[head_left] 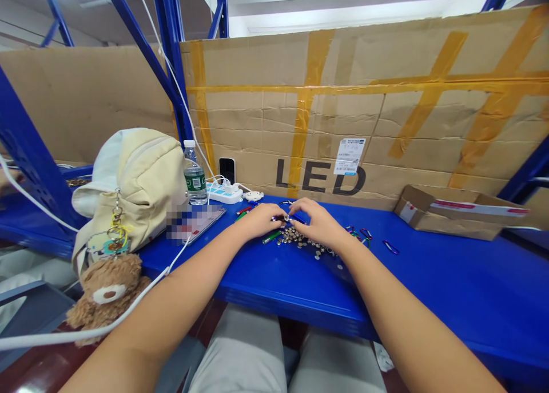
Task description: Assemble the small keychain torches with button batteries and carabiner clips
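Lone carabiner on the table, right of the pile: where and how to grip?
Probably pinch the carabiner mid-length across its long sides, coming from above with the nearer right hand. It looks slim and elongated, lies flat on the blue table and sits apart from the pile, leaving finger room on either side.

Bare left forearm slanting up from lower left, bare right forearm from lower right, left hand at centre, fingers bent inward, right hand just beside it, knuckles arched, thumb pointing leftward
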Demonstrator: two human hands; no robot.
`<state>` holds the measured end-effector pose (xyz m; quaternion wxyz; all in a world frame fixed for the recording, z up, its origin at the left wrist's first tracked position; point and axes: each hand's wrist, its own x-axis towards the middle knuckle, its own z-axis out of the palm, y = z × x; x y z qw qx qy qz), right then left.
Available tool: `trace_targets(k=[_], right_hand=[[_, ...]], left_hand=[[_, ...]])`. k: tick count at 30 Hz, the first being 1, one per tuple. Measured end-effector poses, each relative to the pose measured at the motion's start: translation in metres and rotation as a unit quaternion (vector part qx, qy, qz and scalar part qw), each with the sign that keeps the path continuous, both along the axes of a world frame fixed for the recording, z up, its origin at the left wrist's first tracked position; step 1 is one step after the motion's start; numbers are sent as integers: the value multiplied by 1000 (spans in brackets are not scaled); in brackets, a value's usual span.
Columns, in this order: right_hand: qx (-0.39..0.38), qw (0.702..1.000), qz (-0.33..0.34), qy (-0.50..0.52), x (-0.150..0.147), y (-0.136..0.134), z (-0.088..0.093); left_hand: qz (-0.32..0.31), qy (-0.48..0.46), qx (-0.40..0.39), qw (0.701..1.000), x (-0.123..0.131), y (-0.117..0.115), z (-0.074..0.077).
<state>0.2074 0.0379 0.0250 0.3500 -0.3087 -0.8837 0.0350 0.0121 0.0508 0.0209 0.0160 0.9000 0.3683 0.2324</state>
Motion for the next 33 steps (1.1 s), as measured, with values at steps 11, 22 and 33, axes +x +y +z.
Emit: trace_targets(k=[11,22,33], right_hand=[[118,990,-38,-72,-5,3,-3],[33,998,-35,44,-3,-2,3],[-57,984,-82,-146,1,6,-9]], left_hand=[[32,5,6,999,0,0,-1],[14,-46,-5,999,2,-4,3],[38,-39,-12,998,-2,-3,8]])
